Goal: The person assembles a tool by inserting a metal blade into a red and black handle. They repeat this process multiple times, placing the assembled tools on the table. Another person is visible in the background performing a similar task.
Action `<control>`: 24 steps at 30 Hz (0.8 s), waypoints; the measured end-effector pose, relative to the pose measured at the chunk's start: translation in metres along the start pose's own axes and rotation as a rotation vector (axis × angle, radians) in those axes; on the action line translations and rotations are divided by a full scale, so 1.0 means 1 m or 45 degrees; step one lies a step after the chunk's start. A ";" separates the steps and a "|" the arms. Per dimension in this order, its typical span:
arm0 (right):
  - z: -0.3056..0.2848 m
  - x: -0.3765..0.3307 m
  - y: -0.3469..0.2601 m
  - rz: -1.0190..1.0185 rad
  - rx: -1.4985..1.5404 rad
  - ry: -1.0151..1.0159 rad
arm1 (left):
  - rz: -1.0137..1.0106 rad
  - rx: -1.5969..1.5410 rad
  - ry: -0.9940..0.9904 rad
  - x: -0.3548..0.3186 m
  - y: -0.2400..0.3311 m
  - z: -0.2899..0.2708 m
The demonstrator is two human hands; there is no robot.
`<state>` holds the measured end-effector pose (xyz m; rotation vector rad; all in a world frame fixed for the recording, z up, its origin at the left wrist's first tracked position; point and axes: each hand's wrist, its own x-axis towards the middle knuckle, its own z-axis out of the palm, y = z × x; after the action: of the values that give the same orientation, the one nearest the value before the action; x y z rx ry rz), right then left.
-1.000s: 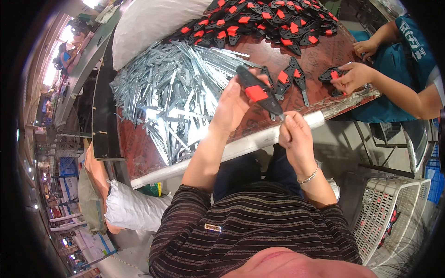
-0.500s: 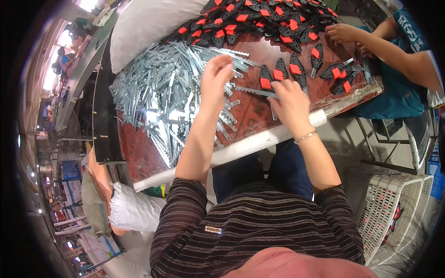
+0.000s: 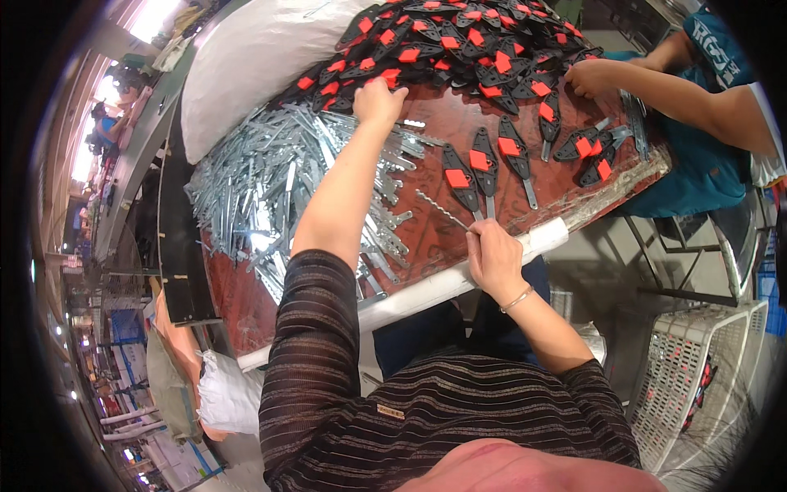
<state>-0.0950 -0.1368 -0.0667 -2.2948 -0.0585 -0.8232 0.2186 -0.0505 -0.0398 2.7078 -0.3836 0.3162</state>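
My left hand (image 3: 379, 103) reaches to the near edge of a heap of black handles with red tabs (image 3: 449, 43). Its fingers curl down onto one handle (image 3: 391, 76), partly hidden beneath them. At the table's near edge, my right hand (image 3: 497, 258) pinches a thin metal strip with a notched edge (image 3: 443, 208), which points up and left. Just beyond that hand lie three black handles (image 3: 484, 161) with red tabs and metal strips protruding from their near ends. A large pile of loose notched metal strips (image 3: 279, 184) spreads beneath and beside my left forearm.
A white sack (image 3: 254, 70) leans over the pile's far left. On the right, another person's hand (image 3: 592, 79) works by the heap, near several handles with strips (image 3: 592, 149). A white padded bar (image 3: 434, 289) edges the red-brown table (image 3: 422, 234). A white crate (image 3: 693, 377) stands lower right.
My left hand has moved up from the metal strips to the black handles. My right hand has drawn back toward the table's near edge with a notched strip in its fingers.
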 end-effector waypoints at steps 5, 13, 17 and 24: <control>-0.001 -0.008 0.005 -0.001 0.179 0.130 | 0.011 0.308 -0.041 0.005 0.008 0.003; 0.001 -0.009 0.007 0.129 0.268 0.171 | -0.006 -0.791 -0.518 -0.026 -0.029 -0.050; 0.001 -0.010 0.010 0.331 0.469 0.203 | -0.277 -1.832 -1.001 -0.089 -0.012 -0.093; -0.015 -0.015 -0.003 0.549 1.110 0.230 | -0.216 -2.042 -0.820 -0.174 -0.004 -0.105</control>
<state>-0.1159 -0.1410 -0.0651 -1.3398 0.1318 -0.6031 0.0393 0.0337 0.0064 1.1470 -0.3261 -0.6737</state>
